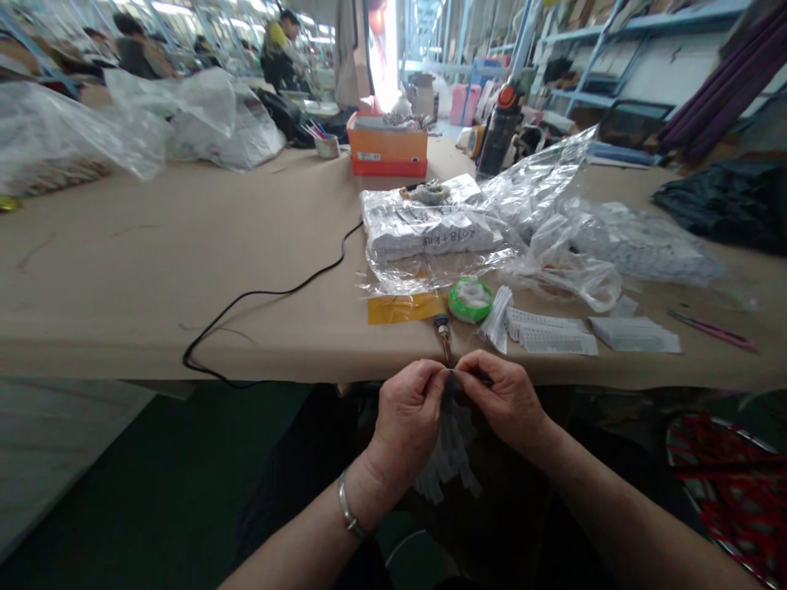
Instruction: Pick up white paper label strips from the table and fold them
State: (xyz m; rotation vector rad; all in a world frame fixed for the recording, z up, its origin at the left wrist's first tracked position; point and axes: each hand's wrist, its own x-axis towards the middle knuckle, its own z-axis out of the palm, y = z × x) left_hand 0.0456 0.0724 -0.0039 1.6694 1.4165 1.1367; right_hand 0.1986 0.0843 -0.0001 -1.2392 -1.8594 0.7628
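At the table's front edge, my left hand [407, 419] and my right hand [505, 399] meet, both pinched on a thin white label strip whose print I cannot make out. Below my fingers hangs a bunch of white strips [452, 455]. Just beyond my fingertips, a soldering iron [441, 324] points its metal tip toward me over the edge; whether the strip touches it is hidden. A round green tub [470, 300] with white stuff inside stands behind it, beside a strip of yellow tape [402, 309]. To the right lie printed white labels [550, 332] in fanned stacks.
A black cord [270, 292] curves over the brown-covered table [123, 279]. Plastic-wrapped white bundles [430, 233], pink-handled snips [713, 329], an orange box [388, 152] and a dark bottle [497, 139] sit on it. Red material fills a basket [731, 492] at lower right. People work far behind.
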